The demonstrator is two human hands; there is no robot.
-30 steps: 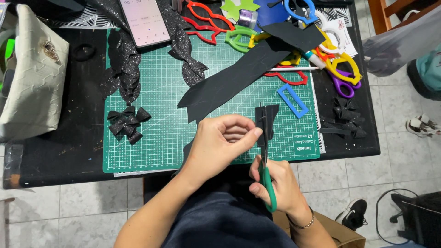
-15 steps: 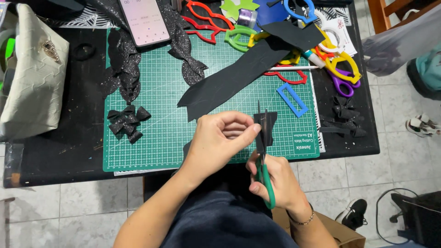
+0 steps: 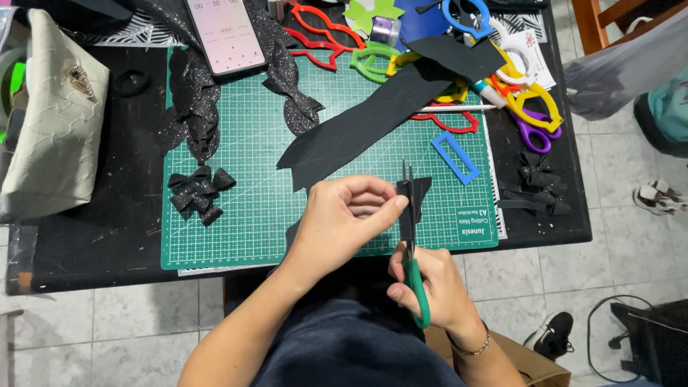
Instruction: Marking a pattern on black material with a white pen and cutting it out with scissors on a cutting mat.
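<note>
A person's left hand (image 3: pixel 344 226) pinches a small black foam piece (image 3: pixel 416 197) between thumb and forefinger, other fingers curled in, holding it upright just above the near edge of a green cutting mat (image 3: pixel 244 215). The right hand (image 3: pixel 430 287) is closed through the handles of green-handled scissors (image 3: pixel 414 265), blades pointing away from the body & running up along the piece, tips slightly parted above its top edge. Judging by the grip, a cut into the piece is under way; finishing it cleanly seems to call for the left-hand pinch holding the foam steady w/ fingertips clear of the blades. Beyond, a long black foam strip (image 3: pixel 365 129) lies diagonally across the mat, w/ glittery black bows (image 3: pixel 199 190) at left & a larger glitter bow (image 3: pixel 290 100) near the top. A phone (image 3: pixel 222 32) lies screen-up at the mat's far edge. Coloured plastic templates (image 3: pixel 373 57) in red, green, yellow & blue crowd the far right, beside purple-handled scissors (image 3: pixel 534 132); more small black bows (image 3: pixel 537 183) lie off the mat at right. A cream quilted pouch (image 3: pixel 54 122) rests on the black table (image 3: pixel 93 244) at left. Floor is pale tile (image 3: pixel 115 322); a shoe (image 3: pixel 552 333) lies at lower right.
</note>
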